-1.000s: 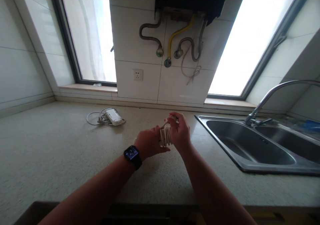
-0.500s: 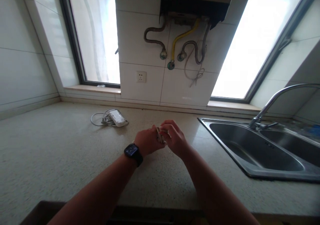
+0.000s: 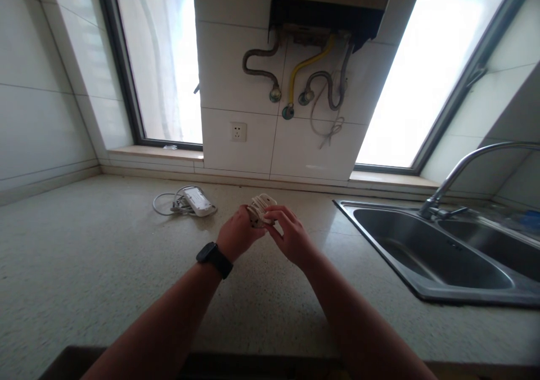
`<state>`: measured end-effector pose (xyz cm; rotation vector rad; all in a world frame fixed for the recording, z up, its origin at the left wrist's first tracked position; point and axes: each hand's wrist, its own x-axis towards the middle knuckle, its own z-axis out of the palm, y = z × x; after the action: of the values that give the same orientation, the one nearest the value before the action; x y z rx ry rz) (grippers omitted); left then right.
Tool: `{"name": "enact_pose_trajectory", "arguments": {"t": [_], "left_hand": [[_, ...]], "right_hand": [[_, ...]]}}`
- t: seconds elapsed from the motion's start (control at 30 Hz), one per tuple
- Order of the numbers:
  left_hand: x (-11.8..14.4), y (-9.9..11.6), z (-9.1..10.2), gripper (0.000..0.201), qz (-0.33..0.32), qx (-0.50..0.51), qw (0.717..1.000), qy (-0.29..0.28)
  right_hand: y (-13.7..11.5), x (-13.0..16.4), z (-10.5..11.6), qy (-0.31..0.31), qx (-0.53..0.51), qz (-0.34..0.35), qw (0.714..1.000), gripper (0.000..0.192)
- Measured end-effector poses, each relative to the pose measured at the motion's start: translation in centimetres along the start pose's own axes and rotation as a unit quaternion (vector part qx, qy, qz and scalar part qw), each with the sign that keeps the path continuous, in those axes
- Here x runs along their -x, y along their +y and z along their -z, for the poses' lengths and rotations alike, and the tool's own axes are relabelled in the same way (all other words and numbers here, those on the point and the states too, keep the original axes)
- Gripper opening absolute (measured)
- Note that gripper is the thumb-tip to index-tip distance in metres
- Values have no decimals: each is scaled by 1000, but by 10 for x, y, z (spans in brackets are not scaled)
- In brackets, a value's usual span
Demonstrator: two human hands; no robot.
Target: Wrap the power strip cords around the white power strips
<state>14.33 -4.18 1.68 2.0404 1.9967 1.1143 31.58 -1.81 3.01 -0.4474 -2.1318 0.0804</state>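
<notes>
While the left hand (image 3: 238, 231) grips a power strip (image 3: 255, 218), the right hand (image 3: 291, 237) pinches its cord (image 3: 261, 202), seemingly mostly wound. Another strip (image 3: 197, 201) lies at ten o'clock.

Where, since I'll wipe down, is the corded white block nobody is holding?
The white block lies on the countertop, left of centre in the head view, beyond and left of the left hand.
</notes>
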Motion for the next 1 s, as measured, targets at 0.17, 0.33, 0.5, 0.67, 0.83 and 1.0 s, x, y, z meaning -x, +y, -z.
{"name": "enact_pose_trajectory", "arguments": {"t": [0.17, 0.33, 0.5, 0.67, 0.83, 1.0], "left_hand": [[-6, -2, -4, 57, -7, 98, 995, 4], [-8, -2, -4, 51, 3, 228, 973, -13], [-6, 1, -8, 43, 45, 336, 940, -46], [-3, 8, -12, 51, 48, 302, 952, 15], [3, 17, -11, 54, -53, 215, 969, 105], [7, 17, -15, 72, -79, 274, 954, 92]], "right_hand": [[3, 1, -1, 17, 10, -13, 1000, 19], [10, 2, -1, 49, 33, -45, 997, 21], [15, 3, -2, 65, 59, -76, 993, 23], [14, 4, -4, 30, 119, -158, 980, 17], [22, 7, -9, 50, 54, -211, 975, 20], [34, 9, -8, 95, -39, -196, 975, 46]]}}
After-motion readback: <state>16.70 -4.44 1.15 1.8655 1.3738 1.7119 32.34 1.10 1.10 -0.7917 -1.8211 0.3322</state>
